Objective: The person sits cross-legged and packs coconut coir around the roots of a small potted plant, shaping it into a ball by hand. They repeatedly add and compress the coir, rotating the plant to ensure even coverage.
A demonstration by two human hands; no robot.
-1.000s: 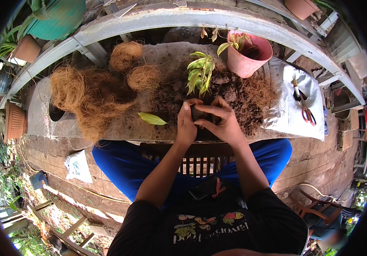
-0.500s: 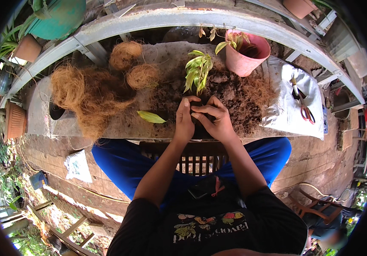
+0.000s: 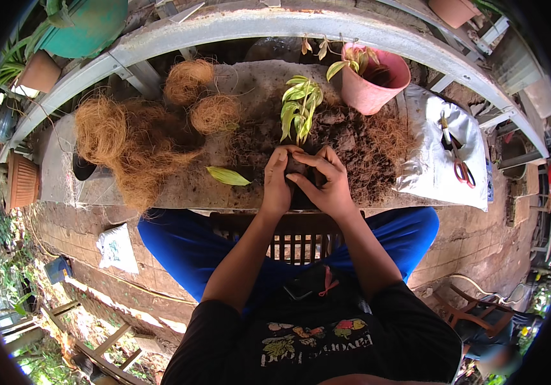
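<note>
My left hand (image 3: 278, 183) and my right hand (image 3: 328, 183) curl together around a dark clump of soil (image 3: 297, 168) near the table's front edge. Their fingertips meet at its far side, and the palms hide much of it. From there a small plant (image 3: 300, 106) with variegated green and cream leaves points away from me; its stem base is hidden by my fingers. Loose dark soil (image 3: 346, 138) spreads just beyond and to the right of my hands. A single detached leaf (image 3: 227, 176) lies left of my left hand.
Brown coconut fibre (image 3: 137, 138) is heaped at the left, with two fibre balls (image 3: 216, 113) behind. A pink pot (image 3: 373, 86) with a drooping plant stands at the back right. Scissors (image 3: 460, 168) and a pen-like tool (image 3: 444, 128) lie on a white sack (image 3: 432, 163).
My right fingers have closed in toward the left ones, so the fingertips now meet over the soil clump. The plant stays nearly where it was.
</note>
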